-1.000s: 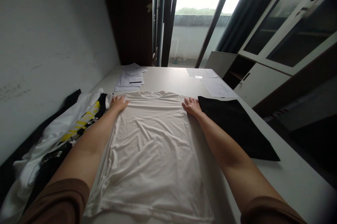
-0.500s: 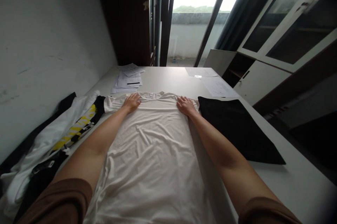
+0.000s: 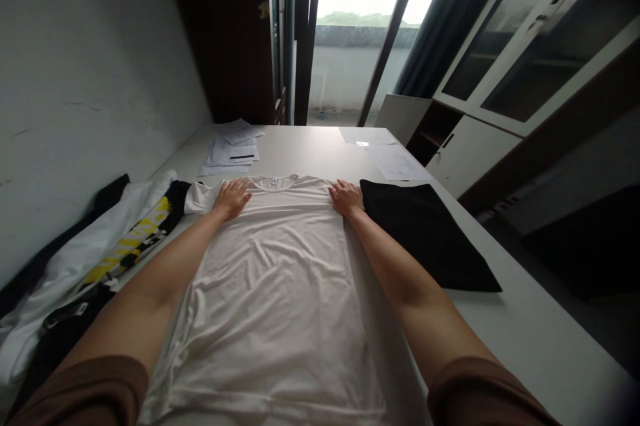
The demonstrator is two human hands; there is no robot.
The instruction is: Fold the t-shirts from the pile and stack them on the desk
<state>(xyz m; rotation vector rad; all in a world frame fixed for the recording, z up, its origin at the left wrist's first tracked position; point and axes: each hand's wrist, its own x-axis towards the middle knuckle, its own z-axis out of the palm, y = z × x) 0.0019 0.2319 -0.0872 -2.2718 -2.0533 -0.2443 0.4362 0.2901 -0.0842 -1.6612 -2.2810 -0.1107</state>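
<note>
A white T-shirt lies spread flat on the white table, collar at the far end. My left hand rests flat on the shirt's left shoulder, fingers stretched out. On the right shoulder my right hand lies flat too, fingers apart. Neither hand holds anything. A folded black garment lies just right of my right hand.
A heap of white, black and yellow clothes lies along the wall at the left. Loose papers and more sheets sit at the table's far end. Cabinets stand to the right, beyond the table edge.
My left hand moved from the sleeve edge inward toward the collar, then slightly back out. My right hand shifted a little inward. The left sleeve now shows beside my left hand.
</note>
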